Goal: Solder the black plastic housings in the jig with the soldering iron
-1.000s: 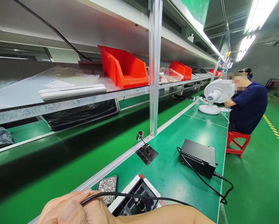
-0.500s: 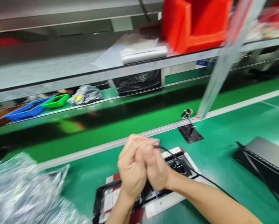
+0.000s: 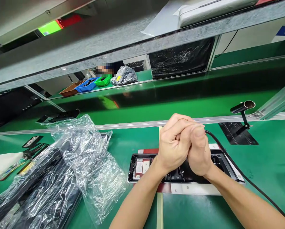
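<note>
View has swung left since half a second ago — red bin gone from the top, plastic bags now filling the lower left; hands stay clasped. Left hand (image 3: 174, 144) wraps over right hand (image 3: 199, 152), both closed around a tool hidden inside the grip; only its black cable (image 3: 230, 159) shows, trailing to the lower right. Cable looks thin and limp, best gripped near the hand. Below, centre frame, an open black housing (image 3: 142, 165) on a white fixture — likely rigid, light. Clear bags (image 3: 85, 159) left; tool stand (image 3: 242, 108) right.
</note>
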`<move>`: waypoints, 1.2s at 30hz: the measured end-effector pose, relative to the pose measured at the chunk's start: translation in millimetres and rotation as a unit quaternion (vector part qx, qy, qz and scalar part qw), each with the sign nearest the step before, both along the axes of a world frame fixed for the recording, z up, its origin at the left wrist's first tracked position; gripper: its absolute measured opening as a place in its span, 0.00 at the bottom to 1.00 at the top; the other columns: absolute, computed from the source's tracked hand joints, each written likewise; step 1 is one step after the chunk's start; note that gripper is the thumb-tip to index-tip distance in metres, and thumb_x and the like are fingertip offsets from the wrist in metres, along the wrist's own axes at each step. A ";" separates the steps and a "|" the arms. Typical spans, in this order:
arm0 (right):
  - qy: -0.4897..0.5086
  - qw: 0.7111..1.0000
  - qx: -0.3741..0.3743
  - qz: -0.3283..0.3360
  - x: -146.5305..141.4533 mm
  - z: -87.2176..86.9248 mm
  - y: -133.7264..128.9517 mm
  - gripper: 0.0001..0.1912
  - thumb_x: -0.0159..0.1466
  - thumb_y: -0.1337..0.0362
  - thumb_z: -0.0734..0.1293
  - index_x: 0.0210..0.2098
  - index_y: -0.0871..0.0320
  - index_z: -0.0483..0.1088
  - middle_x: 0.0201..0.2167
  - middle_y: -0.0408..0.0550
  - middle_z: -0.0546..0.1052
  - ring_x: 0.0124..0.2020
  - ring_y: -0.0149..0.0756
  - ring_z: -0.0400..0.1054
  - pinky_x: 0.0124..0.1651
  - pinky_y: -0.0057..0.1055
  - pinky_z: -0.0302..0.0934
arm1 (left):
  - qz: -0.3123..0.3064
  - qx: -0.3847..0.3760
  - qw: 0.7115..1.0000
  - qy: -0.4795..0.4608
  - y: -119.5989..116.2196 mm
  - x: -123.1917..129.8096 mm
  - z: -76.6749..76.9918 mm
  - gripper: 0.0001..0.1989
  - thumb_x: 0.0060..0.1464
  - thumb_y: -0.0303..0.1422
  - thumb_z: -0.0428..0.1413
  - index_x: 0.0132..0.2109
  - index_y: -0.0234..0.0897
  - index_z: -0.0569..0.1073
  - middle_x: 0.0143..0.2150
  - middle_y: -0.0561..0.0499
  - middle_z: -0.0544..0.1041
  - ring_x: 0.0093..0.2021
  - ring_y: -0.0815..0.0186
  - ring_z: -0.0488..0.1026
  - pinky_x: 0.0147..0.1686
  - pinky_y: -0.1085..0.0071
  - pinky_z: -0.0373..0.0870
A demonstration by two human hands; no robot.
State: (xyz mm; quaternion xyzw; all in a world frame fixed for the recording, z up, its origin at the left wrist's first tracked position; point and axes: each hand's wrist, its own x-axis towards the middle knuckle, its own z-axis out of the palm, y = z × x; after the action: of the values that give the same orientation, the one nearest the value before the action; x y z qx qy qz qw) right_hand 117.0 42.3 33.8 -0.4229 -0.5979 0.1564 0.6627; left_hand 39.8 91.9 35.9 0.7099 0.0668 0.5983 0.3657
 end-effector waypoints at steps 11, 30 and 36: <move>0.008 0.999 0.031 -0.002 0.7 -3.3 -1.1 0.28 0.79 0.50 0.53 0.25 0.55 0.60 0.23 0.41 0.65 0.27 0.33 0.59 0.32 0.34 0.57 | -0.019 -0.008 1.000 -0.012 0.7 1.2 0.7 0.11 0.70 0.36 0.57 0.42 0.38 0.83 0.38 0.46 0.81 0.39 0.63 0.76 0.38 0.65 0.74; 0.002 1.000 -0.002 0.007 4.6 -0.7 -3.8 0.30 0.77 0.45 0.53 0.25 0.56 0.64 0.25 0.45 0.69 0.28 0.36 0.66 0.31 0.35 0.61 | -0.032 0.029 0.999 0.002 1.7 -0.7 6.4 0.09 0.70 0.35 0.57 0.44 0.40 0.83 0.39 0.47 0.84 0.39 0.62 0.75 0.39 0.64 0.75; 0.007 1.000 -0.002 0.011 4.4 1.9 -2.9 0.31 0.76 0.43 0.53 0.25 0.56 0.64 0.25 0.46 0.70 0.29 0.36 0.67 0.34 0.35 0.65 | -0.022 0.033 0.999 0.006 1.3 -0.5 5.2 0.11 0.71 0.35 0.55 0.44 0.39 0.82 0.39 0.46 0.84 0.39 0.62 0.74 0.39 0.63 0.74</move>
State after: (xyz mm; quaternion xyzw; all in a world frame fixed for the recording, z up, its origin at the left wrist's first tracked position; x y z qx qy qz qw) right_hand 121.5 39.4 35.6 -0.4162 -0.5977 0.1677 0.6644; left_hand 39.3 93.2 41.0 0.7261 0.0335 0.5878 0.3551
